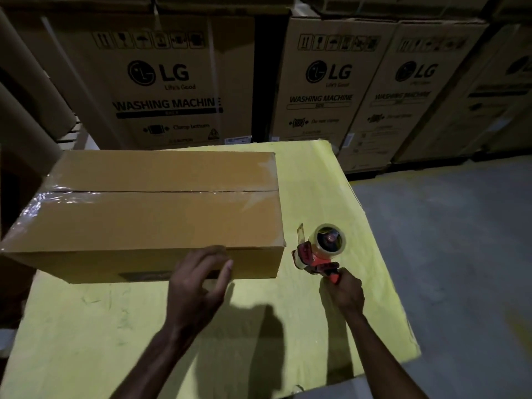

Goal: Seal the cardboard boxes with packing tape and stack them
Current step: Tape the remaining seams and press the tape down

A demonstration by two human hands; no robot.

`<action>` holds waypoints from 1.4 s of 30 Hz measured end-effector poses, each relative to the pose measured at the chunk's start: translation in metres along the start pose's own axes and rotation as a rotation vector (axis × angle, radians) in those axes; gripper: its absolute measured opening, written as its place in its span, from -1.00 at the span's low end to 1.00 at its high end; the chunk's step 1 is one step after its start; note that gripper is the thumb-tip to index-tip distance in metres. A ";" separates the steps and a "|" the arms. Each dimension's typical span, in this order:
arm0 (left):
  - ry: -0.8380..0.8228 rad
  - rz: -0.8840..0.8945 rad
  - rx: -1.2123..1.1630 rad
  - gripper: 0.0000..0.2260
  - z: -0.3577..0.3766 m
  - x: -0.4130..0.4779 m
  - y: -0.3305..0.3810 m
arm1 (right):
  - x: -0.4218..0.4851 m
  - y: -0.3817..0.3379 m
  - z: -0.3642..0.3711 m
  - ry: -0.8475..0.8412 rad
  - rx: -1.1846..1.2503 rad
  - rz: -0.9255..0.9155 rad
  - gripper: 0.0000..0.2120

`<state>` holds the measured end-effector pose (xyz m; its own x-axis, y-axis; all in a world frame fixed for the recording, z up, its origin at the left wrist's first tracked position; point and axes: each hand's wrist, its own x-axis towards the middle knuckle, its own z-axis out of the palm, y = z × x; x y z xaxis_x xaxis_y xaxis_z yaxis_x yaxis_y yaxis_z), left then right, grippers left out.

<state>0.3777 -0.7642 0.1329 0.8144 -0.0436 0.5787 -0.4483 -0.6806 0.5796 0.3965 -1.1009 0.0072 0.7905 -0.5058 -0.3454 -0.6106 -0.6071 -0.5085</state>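
A long brown cardboard box [149, 208] lies on the yellow-covered table [331, 182], its flaps closed, with clear tape shining along the centre seam and over the left end. My left hand [198, 279] hovers at the box's near side, fingers spread and curled, holding nothing. To the right of the box stands a red tape dispenser [319, 251] with a roll of clear tape, resting on the table. My right hand [344, 290] is closed around its orange handle.
Tall washing machine cartons [161, 76] stand in a row behind the table. Large cardboard tubes [26, 90] lean at the left. Grey concrete floor [446, 240] lies to the right of the table's edge. A pale object [325, 391] shows at the bottom edge.
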 end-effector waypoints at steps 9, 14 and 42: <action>-0.131 -0.129 -0.188 -0.86 0.028 -0.005 0.043 | 0.000 0.013 -0.013 -0.124 0.333 -0.032 -0.82; -0.181 -0.319 -0.271 -0.95 0.029 0.022 0.065 | -0.031 0.001 -0.045 -0.013 0.542 -0.121 -0.90; -0.844 -0.684 -0.787 -0.55 0.002 0.114 0.081 | -0.103 -0.081 -0.109 0.497 0.381 -0.855 -0.70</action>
<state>0.4350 -0.8261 0.2447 0.8072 -0.4952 -0.3212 0.2785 -0.1603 0.9470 0.3595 -1.0668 0.1703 0.7892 -0.2478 0.5620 0.2628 -0.6908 -0.6736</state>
